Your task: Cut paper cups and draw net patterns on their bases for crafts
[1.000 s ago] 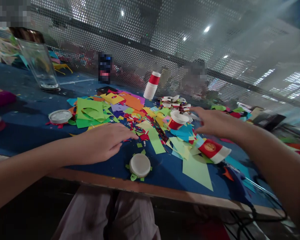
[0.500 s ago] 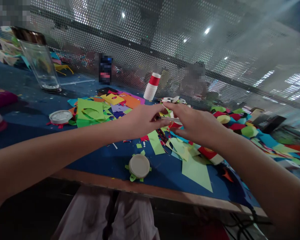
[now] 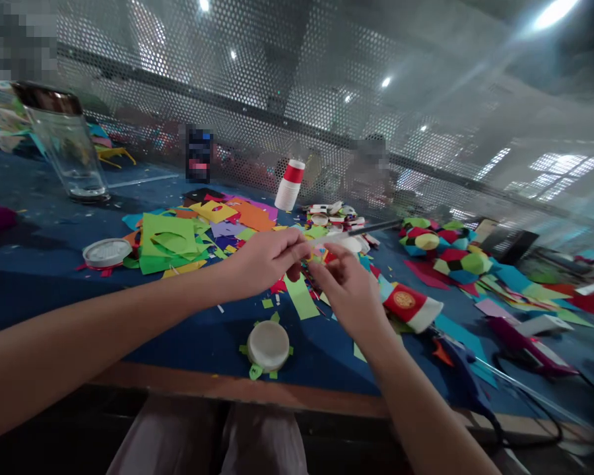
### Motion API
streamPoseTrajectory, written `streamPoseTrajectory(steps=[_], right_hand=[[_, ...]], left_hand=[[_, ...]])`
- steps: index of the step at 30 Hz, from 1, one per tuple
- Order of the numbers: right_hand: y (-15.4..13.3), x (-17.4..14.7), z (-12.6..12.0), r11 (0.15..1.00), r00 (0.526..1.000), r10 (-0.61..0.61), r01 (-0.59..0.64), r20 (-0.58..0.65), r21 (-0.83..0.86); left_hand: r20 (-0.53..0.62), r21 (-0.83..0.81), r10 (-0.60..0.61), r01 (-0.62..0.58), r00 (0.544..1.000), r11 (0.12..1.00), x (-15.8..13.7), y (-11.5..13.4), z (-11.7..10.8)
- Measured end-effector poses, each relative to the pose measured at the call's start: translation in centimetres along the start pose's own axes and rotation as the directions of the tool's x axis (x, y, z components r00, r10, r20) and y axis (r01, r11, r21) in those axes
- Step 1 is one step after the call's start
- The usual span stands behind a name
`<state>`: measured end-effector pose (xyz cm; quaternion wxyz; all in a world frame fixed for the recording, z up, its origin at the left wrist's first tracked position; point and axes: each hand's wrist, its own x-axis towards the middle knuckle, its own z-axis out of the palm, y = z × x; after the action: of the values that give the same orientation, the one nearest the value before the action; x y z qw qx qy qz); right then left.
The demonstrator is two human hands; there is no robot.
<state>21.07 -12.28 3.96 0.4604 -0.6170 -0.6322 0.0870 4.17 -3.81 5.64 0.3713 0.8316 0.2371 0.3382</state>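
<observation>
My left hand point(image 3: 272, 262) is closed, its fingertips at the pale end of a slim pen point(image 3: 371, 228) whose dark end points right. Close beside it, my right hand point(image 3: 351, 284) has its thumb and fingers drawn together. What lies between its fingertips is too small to make out. Below the hands, near the table edge, sits a round whitish disc point(image 3: 268, 346) with green paper tabs around it like a turtle. Green paper strips point(image 3: 301, 297) lie under the hands. A red and white paper cup point(image 3: 412, 307) lies on its side by my right wrist.
Coloured paper sheets point(image 3: 165, 241) and scraps cover the table's middle. Behind them stand stacked paper cups point(image 3: 290, 185) and a glass bottle point(image 3: 66, 145) at left. Paper balls point(image 3: 455, 251), a blue glue gun point(image 3: 462, 376) with its cable and a purple tool point(image 3: 529, 346) lie at right.
Both hands have come down and nearer to me, and the right has turned with its fingers curled. The pen's dark end now points right, past the right hand. The view has shifted.
</observation>
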Motion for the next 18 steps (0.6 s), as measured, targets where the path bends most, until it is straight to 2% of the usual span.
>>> streamPoseTrajectory(steps=[5,9,13,16,18], right_hand=[[-0.1,0.3,0.8,0.993,0.996,-0.051,0.043,0.072,0.107],[1.3,0.6,0.0,0.997,0.996,0.002,0.005,-0.085,0.078],[4.2,2.2,-1.9,0.987,0.963,0.051,-0.089,-0.266,-0.131],[4.8,2.3,-3.5,0.941,0.940,-0.001,-0.114,-0.341,-0.318],[3.9,1.5,-4.0,0.900,0.907,-0.102,-0.091,-0.408,-0.426]], left_hand=[[0.009,-0.101,-0.038,0.039,0.999,0.994,-0.1,-0.7,-0.1],[0.002,-0.244,-0.088,0.086,0.996,0.966,0.2,-1.3,-0.3],[-0.012,-0.349,-0.135,0.122,0.991,0.929,0.2,-1.5,-0.5],[-0.006,-0.381,-0.163,0.149,0.987,0.912,0.1,-1.7,-0.5],[0.006,-0.396,-0.178,0.166,0.984,0.903,0.0,-1.7,-0.5]])
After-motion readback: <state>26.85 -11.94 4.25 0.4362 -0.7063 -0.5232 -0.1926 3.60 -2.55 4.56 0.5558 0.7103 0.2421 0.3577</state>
